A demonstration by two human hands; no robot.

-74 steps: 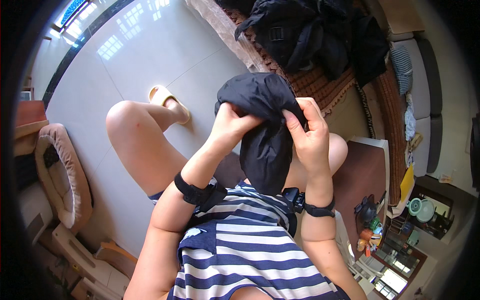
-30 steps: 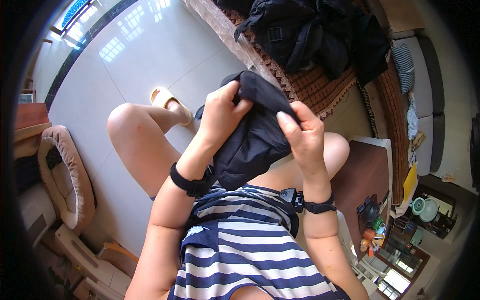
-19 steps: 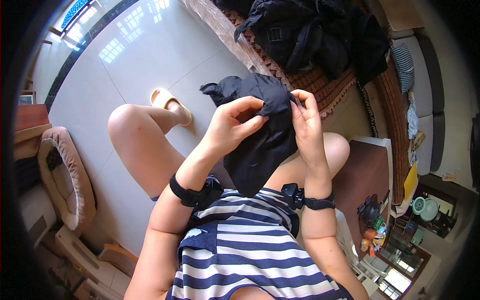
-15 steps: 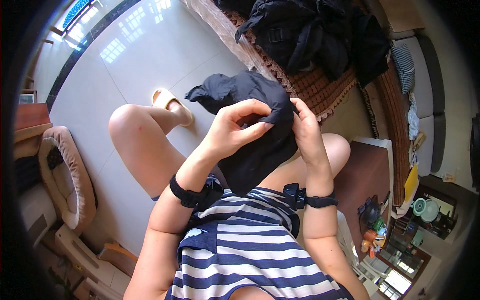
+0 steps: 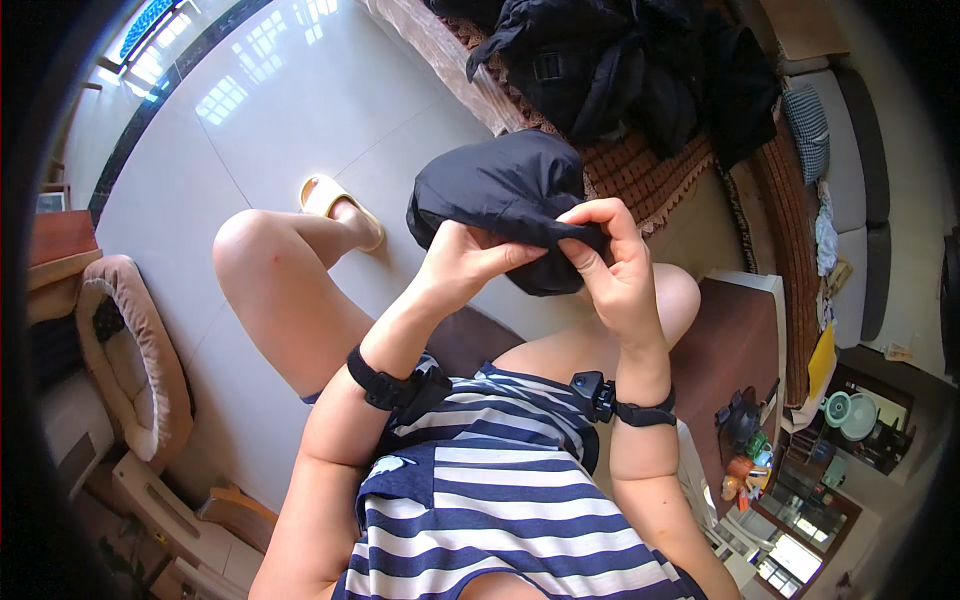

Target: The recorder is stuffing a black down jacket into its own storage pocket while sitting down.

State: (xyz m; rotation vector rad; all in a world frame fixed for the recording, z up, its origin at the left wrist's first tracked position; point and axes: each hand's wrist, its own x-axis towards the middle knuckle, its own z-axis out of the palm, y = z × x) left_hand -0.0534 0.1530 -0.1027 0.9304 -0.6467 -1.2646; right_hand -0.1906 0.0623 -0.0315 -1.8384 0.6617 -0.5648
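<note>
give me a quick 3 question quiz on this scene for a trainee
1. True or false: both hands grip the dark cloth bundle.
2. Multiple choice: what lies on the floor left of the person's knee? A) a padded pet bed B) a red bucket C) a bicycle
3. Fill in: the foot by the tiled floor wears a pale yellow ____.

Key:
1. True: the left hand and the right hand both pinch the bundle's lower edge.
2. A
3. slipper
</note>
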